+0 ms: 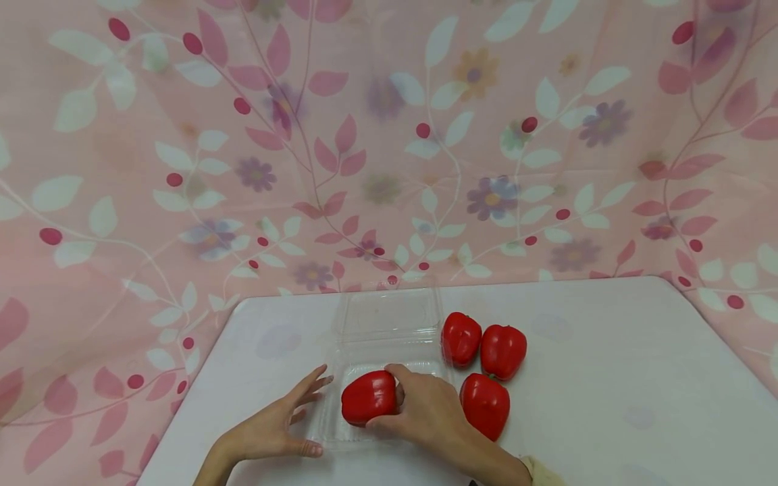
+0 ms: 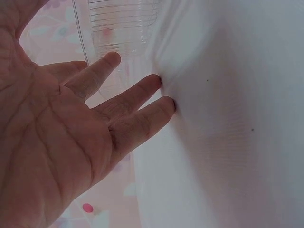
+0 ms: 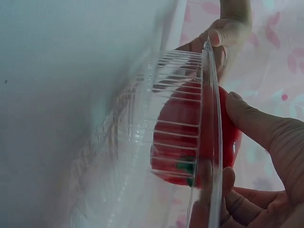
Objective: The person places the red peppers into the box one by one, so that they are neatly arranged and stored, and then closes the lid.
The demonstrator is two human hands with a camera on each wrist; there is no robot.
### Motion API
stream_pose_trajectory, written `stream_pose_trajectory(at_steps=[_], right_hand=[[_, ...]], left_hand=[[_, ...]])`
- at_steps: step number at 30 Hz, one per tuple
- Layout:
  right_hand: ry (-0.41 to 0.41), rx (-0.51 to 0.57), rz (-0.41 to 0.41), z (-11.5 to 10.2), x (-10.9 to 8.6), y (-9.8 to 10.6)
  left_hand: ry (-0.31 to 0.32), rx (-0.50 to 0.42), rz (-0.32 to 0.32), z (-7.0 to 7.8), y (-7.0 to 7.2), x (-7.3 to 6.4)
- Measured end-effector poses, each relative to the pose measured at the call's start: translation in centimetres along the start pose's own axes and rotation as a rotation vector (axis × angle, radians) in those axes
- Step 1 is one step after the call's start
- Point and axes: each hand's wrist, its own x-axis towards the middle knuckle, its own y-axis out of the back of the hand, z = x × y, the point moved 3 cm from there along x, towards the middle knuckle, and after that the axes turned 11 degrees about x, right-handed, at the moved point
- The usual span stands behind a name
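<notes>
Here, right hand (image 1: 425,405) grips red bell pepper (image 1: 365,398) by one end, thumb and fingers curled; pepper tilts within base of clear plastic clamshell (image 1: 389,351), partly above rim; left hand (image 1: 276,425) beside it, fingers spread, holding nothing; pepper probably light, firm, glossy skin slippery, best held round broad sides; clamshell likely thin, flexible; three more bell peppers (image 1: 503,351) rightward on white table (image 1: 608,378).

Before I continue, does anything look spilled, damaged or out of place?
Nothing stands out: no spill or damage shows. The clear container lies open, the right hand holds one red pepper in or over it, and three other peppers sit beside it.
</notes>
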Motion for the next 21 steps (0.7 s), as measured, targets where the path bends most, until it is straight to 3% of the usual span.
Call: stream_pose_trajectory(at_steps=[21], right_hand=[[0.008, 0.022, -0.032, -0.5, 0.2, -3.0]], left_hand=[[0.020, -0.020, 0.005, -0.1, -0.1, 0.0]])
